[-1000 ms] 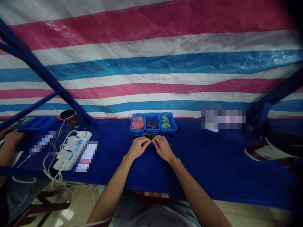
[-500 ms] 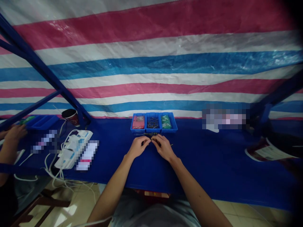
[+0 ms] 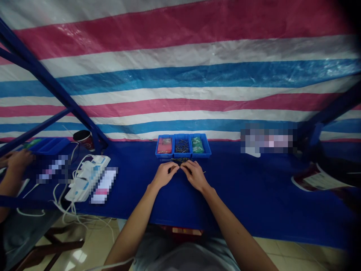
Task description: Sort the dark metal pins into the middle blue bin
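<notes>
Left hand (image 3: pixel 164 174): bare, over the table (image 3: pixel 231 205); thumb and forefinger tips together, pointing at the right hand's; anything pinched there is too small to make out.
Right hand (image 3: pixel 195 176): bare, mirroring the left, thumb and forefinger tips together; anything held is likewise too small to tell.
Loose pins (image 3: pixel 181 160): thin, dark and brass-toned, a small heap on the table just beyond the fingertips, in front of the bins.
Left bin (image 3: pixel 172 154): blue, containing a red packet (image 3: pixel 164 145).
Middle bin (image 3: pixel 182 155): blue, containing many dark pins (image 3: pixel 182 146).
Right bin (image 3: pixel 208 149): blue, containing a green packet (image 3: pixel 197 144) with pale pieces.
Power strip (image 3: pixel 84 184): white, plugged and trailing cables, left of the bins; blurred-out flat item (image 3: pixel 103 186) beside it.
Dark cup (image 3: pixel 84 140): upright, behind the strip.
Blue tray (image 3: pixel 53 146): compartmented, far left, near another person's hand (image 3: pixel 20 162).
Backdrop (image 3: pixel 180 75): striped sheet, red, white and blue.
Right edge: dark red container (image 3: pixel 318 178), partly shadowed; blurred-out item (image 3: pixel 267 141) near the sheet.
</notes>
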A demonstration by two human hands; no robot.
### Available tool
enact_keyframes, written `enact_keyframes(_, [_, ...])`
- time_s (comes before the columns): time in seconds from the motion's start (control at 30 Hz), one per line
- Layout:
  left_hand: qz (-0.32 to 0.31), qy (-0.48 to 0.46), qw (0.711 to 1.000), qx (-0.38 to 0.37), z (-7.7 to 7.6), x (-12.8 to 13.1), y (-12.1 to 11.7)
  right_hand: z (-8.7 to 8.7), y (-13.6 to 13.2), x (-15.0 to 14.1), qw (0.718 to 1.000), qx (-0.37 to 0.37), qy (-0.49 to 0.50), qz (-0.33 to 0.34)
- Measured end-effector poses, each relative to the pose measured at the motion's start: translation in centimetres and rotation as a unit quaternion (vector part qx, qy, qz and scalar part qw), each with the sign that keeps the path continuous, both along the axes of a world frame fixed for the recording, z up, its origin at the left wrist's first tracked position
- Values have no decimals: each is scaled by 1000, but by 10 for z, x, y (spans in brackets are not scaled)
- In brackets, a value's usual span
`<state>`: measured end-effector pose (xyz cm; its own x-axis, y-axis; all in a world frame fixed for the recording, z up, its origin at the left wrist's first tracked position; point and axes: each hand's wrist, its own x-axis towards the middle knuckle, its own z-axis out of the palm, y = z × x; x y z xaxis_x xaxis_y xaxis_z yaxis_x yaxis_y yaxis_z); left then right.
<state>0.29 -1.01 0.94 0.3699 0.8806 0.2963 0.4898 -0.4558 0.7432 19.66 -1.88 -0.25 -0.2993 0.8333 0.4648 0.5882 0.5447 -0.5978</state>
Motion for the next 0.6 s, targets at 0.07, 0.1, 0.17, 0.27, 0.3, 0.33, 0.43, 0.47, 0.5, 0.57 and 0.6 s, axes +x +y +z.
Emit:
enact_keyframes(0.07, [1, -3, 1000, 1, -1, 0, 0, 0, 0, 0, 1000, -3, 2, 4])
enact_keyframes(0.1, [1, -5, 1000, 2, -1, 0, 0, 0, 0, 0, 1000, -4, 4, 5])
enact_keyframes(0.17, [2, -8, 1000, 4, -3, -1, 1, 1, 0, 0, 1000, -7, 5, 6])
enact_keyframes(0.27, [7, -10, 1000, 14, -5, -1, 2, 2, 0, 1, 1000, -13, 2, 5])
enact_keyframes(0.3, [9, -10, 1000, 17, -5, -1, 2, 2, 0, 1, 1000, -14, 1, 4])
enact_keyframes(0.33, [10, -10, 1000, 19, -6, -1, 2, 2, 0, 1, 1000, -16, 0, 3])
enact_keyframes(0.43, [9, -10, 1000, 18, -7, -1, 3, 2, 0, 0, 1000, -18, -5, 2])
enact_keyframes(0.47, [9, -12, 1000, 18, -7, -1, 3, 2, 0, 0, 1000, -18, -5, 0])
enact_keyframes(0.5, [10, -14, 1000, 19, -8, -1, 3, 2, 0, 0, 1000, -17, -3, -2])
enact_keyframes(0.57, [13, -18, 1000, 20, -9, -1, 4, 2, 0, 0, 1000, -15, 8, -10])
enact_keyframes(0.6, [14, -19, 1000, 20, -10, -1, 4, 2, 0, 0, 1000, -12, 16, -13])
